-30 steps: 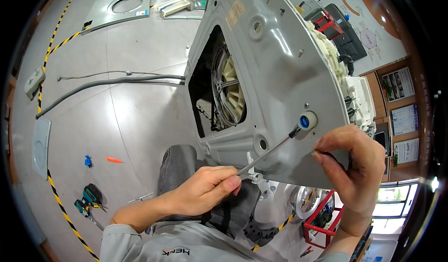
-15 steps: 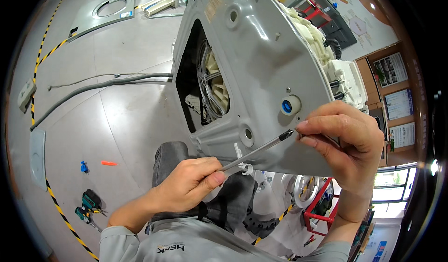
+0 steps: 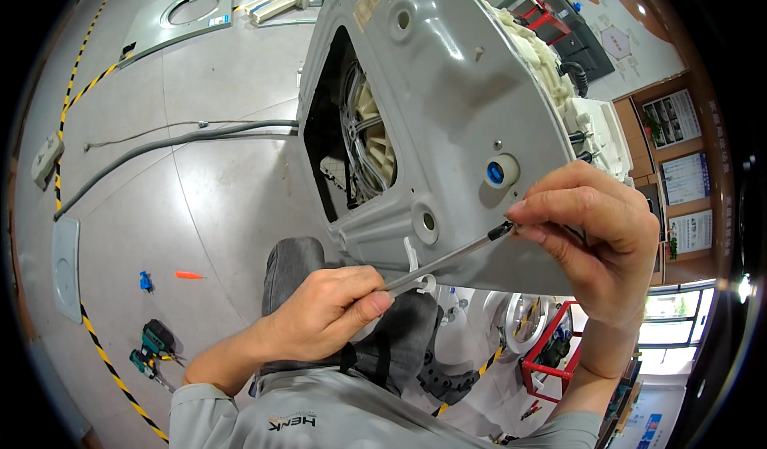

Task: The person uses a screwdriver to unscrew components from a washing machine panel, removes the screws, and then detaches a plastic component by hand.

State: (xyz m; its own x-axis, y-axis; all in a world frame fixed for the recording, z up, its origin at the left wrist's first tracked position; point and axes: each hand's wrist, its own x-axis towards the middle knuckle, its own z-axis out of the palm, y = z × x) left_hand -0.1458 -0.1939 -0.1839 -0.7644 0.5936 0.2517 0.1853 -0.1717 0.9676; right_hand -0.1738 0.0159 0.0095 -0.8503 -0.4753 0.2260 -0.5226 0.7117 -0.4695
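Smooth grey floor tiles [image 3: 200, 201] fill the frame's left. Left hand [image 3: 327, 313] is closed around a thin metal rod [image 3: 447, 257] at lower centre. Right hand [image 3: 595, 241] pinches its black tip at centre right. Behind stands a moulded grey drum housing [image 3: 447, 89] with a round blue plug [image 3: 495, 172].

Between your two hands you hold a thin rod [image 3: 443, 261] of smooth, shiny grey metal with a matt black tip [image 3: 501, 230] at your right fingers. Just behind that grip stands a panel [image 3: 447, 105] of painted grey sheet metal, smooth with a soft sheen, carrying a glossy blue plastic plug [image 3: 495, 172]. Below your left-hand grip, dark grey cloth trousers [image 3: 292, 269] look matt.
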